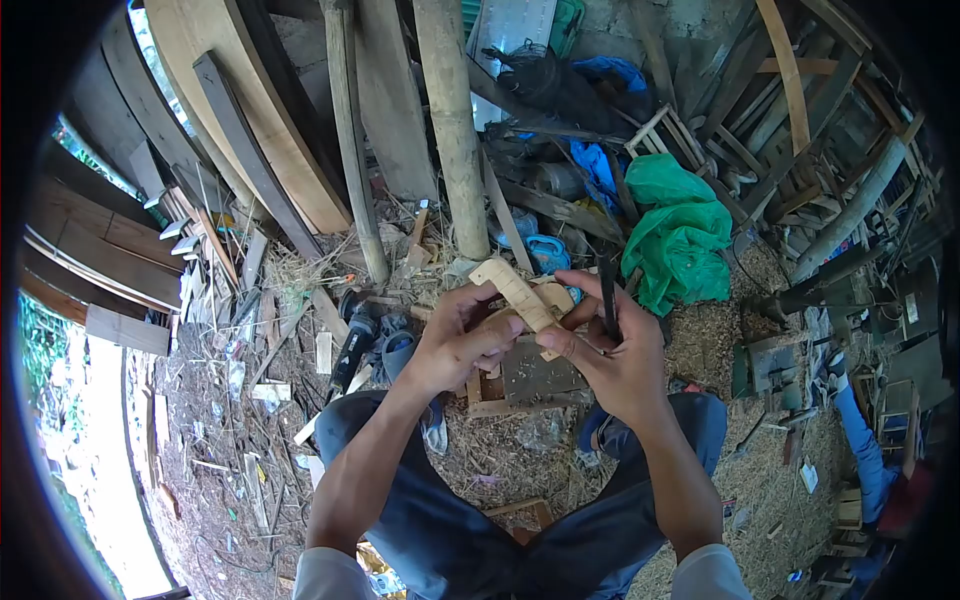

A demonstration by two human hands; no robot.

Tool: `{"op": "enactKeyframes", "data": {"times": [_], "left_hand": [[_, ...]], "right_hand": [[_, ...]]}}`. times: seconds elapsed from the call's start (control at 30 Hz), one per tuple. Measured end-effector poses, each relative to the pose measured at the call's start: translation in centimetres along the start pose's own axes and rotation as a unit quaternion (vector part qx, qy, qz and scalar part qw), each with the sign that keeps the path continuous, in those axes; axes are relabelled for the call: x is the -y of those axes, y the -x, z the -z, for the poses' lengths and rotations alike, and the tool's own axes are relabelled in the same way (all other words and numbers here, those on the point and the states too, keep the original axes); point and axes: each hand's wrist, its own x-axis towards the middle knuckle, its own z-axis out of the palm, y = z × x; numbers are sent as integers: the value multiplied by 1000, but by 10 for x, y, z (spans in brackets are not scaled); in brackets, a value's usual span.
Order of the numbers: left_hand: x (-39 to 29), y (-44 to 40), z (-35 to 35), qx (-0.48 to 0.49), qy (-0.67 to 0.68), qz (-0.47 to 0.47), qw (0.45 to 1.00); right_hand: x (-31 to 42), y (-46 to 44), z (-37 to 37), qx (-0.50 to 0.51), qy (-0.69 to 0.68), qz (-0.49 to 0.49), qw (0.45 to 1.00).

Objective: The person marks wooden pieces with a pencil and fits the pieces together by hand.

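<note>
A pale carved piece of wood (pixel 518 296), angled at its upper end and marked with thin lines across it, is held up between my hands above my lap. My left hand (pixel 462 340) is closed round its left side, the thumb pressed toward the wood. On the other side, my right hand (pixel 615 345) pinches the lower end with thumb and fingers. A slim dark tool (pixel 607 290) also stands upright in the right hand, between the fingers; its kind I cannot make out. Below the hands is a small wooden block stand (pixel 545 372) strewn with shavings.
A black power tool (pixel 354 345) lies on the littered ground to the left. Wooden posts (pixel 455 130) and planks (pixel 285 120) lean ahead. A green plastic sheet (pixel 675 235) hangs right of centre. Another person's blue-clad limb (pixel 862 440) shows at the far right.
</note>
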Motion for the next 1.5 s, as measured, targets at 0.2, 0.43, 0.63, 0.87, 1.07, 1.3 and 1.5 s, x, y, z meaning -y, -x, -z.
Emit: {"op": "enactKeyframes", "data": {"times": [0.2, 0.43, 0.63, 0.87, 1.07, 1.3, 1.5], "left_hand": [[-3, -2, -5, -24, -81, -24, 996], [1, -2, -7, -41, -122, -43, 991], [5, -4, -6, -51, -116, -62, 990], [2, -3, -7, -52, -103, -72, 991], [4, -3, -6, -64, -101, -69, 990], [4, -3, -5, -70, -108, -64, 990], [2, -3, -9, -70, -99, -71, 990]], "right_hand": [[2, 0, 4, -9, -14, -4, 1000], [8, 0, 8, 21, 5, -9, 1000], [10, 0, 9, 27, 7, -8, 1000], [7, 0, 7, 23, 6, 7, 1000], [6, 0, 6, 19, 8, 12, 1000], [6, 0, 5, 18, 5, 3, 1000], [6, 0, 5, 14, -1, 25, 1000]]}}
